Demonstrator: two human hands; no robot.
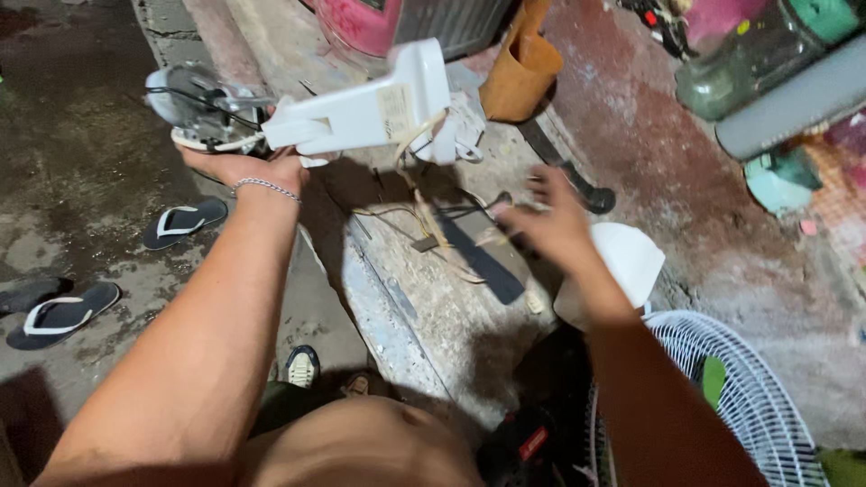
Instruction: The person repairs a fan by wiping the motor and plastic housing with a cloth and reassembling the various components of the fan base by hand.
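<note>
A fan's insides held up in the air over a concrete step.

The white plastic fan neck with its round metal motor (298, 113) is up high, above the far edge of the grey concrete step (424, 307). The left hand (248, 167) is closed around it from below. Thin loose wires (424, 216) hang from it down toward the step. The right hand (550, 221) is blurry, with fingers spread near the wires, and I cannot tell if it holds one. I think a tug could snap a wire, or the heavy motor could slip and crack on the step. A white plastic cover (631, 257) sits by the step's right edge, and a white wire fan guard (749, 397) is nearer. Black flip-flops (63, 316) lie on the wet ground to the left.
</note>
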